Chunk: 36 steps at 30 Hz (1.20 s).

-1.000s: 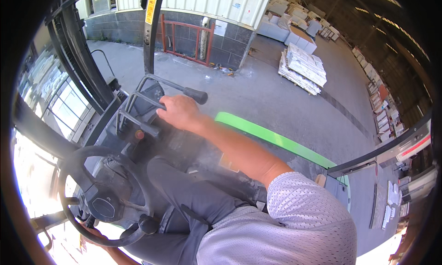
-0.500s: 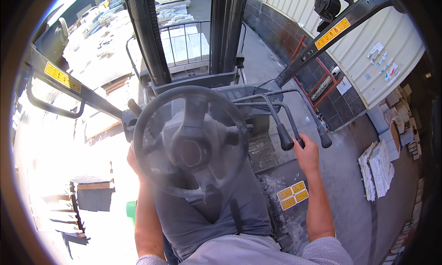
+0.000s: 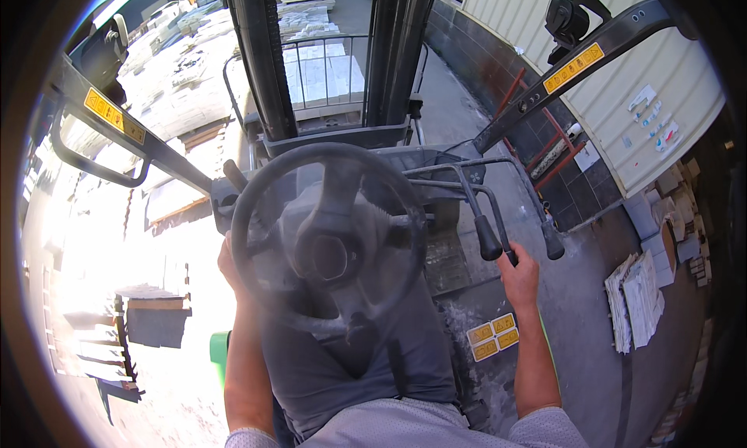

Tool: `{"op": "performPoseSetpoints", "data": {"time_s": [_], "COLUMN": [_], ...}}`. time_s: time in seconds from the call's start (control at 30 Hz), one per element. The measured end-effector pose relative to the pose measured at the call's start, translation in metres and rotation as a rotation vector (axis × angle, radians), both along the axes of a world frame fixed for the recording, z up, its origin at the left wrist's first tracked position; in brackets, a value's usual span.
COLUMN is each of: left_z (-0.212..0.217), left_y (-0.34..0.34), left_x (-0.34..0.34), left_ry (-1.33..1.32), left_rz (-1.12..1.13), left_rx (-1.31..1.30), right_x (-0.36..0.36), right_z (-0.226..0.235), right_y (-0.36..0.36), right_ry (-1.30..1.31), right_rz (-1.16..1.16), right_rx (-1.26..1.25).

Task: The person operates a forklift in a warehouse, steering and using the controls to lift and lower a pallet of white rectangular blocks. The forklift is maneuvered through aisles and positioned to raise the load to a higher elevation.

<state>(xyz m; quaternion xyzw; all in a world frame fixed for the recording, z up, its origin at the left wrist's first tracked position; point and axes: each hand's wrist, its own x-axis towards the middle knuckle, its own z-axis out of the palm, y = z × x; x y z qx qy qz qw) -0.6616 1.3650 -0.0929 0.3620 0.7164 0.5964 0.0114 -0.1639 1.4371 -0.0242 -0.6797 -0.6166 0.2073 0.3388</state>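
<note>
I sit at the controls of a forklift, with a dusty black steering wheel [image 3: 331, 154] in front of me. On the wheel's left side, my left hand [image 3: 229, 267] is closed at the rim, its fingers mostly hidden there. A spinner knob [image 3: 359, 331] sits low on the wheel, untouched. To the right, my right hand [image 3: 520, 278] is closed round the black grip of a control lever [image 3: 502, 226]. Another black-knobbed lever [image 3: 488, 239] stands just left of that hand, and a third lever [image 3: 552, 239] is to its right.
Ahead rises the black mast [image 3: 261, 59], with a metal guard rail [image 3: 327, 39] beyond it. Pale slabs [image 3: 307, 16] are stacked farther off. A corrugated wall [image 3: 622, 98] and red metal frame [image 3: 556, 148] stand right, near leaning white sheets [image 3: 636, 300]. Wooden pallets [image 3: 156, 302] lie left.
The view has shifted slightly. My right hand and the lever it holds sit a little nearer to me. My left hand stays at the wheel, which looks unturned.
</note>
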Motion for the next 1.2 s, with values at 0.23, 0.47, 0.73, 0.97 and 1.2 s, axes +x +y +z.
{"op": "performPoseSetpoints", "data": {"time_s": [0.23,0.47,0.73,0.97,1.2], "left_z": [0.012,0.017,0.018,0.017,0.008], "left_y": [0.000,-0.001,-0.004,-0.005,-0.003], "left_x": [0.005,0.007,0.006,0.001,-0.007], "left_ry": [-0.114,-0.087,-0.075,0.254,0.375], "left_rz": [-0.022,-0.050,-0.071,-0.081,-0.055], "left_rx": [-0.007,-0.001,-0.027,-0.067,-0.110], "right_x": [0.004,0.003,0.006,0.008,0.005], "right_z": [-0.004,-0.005,-0.012,-0.016,-0.015], "right_y": [0.003,0.004,0.004,0.007,0.006], "right_ry": [0.000,-0.003,-0.008,-0.017,0.001], "right_rz": [-0.008,0.003,0.001,0.049,0.014], "right_rx": [0.001,0.021,0.033,0.123,0.052]}}
